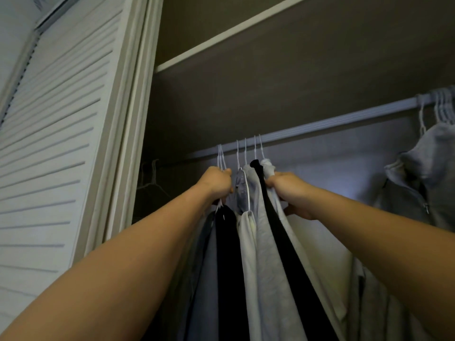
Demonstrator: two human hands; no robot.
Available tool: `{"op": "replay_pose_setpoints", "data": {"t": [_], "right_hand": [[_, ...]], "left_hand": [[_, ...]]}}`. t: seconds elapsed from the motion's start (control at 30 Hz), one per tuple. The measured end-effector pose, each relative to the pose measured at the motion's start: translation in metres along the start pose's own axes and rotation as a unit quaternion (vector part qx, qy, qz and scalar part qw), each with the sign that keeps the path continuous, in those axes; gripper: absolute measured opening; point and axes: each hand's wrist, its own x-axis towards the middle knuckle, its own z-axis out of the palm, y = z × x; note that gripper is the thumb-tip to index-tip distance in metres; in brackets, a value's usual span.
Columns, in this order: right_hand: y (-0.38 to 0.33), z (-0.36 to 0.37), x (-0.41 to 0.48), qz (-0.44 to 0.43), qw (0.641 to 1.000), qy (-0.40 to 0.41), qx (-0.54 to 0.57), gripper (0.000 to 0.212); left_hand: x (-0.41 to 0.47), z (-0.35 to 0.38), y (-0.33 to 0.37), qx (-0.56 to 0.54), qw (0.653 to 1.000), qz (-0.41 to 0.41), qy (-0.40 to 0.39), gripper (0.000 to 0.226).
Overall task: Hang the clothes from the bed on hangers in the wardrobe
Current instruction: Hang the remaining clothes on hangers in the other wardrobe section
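Clothes (258,242) on white hangers (246,153) hung bunched in the lower centre of the frame, pale grey and white garments with two black ones between them. Two bare forearms rose from the bottom corners to meet the bunch near its top. The left hand (216,182), at the left edge of the bunch, was curled tightly round the thin necks of the leftmost hangers. The right hand (290,193), at the right edge, was clenched on the shoulder cloth of the outermost pale garment. The two hands were apart, with the clothes pressed between them.

Just above, the hooks sat on a pale wardrobe rail (320,125) that climbed toward the upper right. Farther along it, at the right edge, a grey zipped hooded top (423,173) hung beside a cluster of white hooks (443,104). In the dim left corner, bare hangers (152,178) could just be made out. A white louvred door (61,143) filled the left of the frame, and a shelf edge (221,38) crossed the top.

The step looked like settling or sliding the bunch along the rail. To do it well, move the garments by the hanger necks, not the cloth, keep every hook seated, and leave even gaps so shoulders sit square.

No brand, label or writing could be read.
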Motion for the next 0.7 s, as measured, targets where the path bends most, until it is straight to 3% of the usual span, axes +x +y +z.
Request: {"op": "replay_pose_setpoints", "data": {"t": [0.37,0.7], "right_hand": [[-0.012,0.010,-0.005,0.001,1.000,-0.018,-0.014,0.036],[-0.013,0.029,-0.010,-0.014,0.996,0.011,-0.088,0.032]], "left_hand": [[-0.017,-0.005,-0.002,-0.057,0.994,0.075,-0.052,0.044],[-0.010,-0.003,-0.018,-0.148,0.985,0.032,-0.081,0.043]]}}
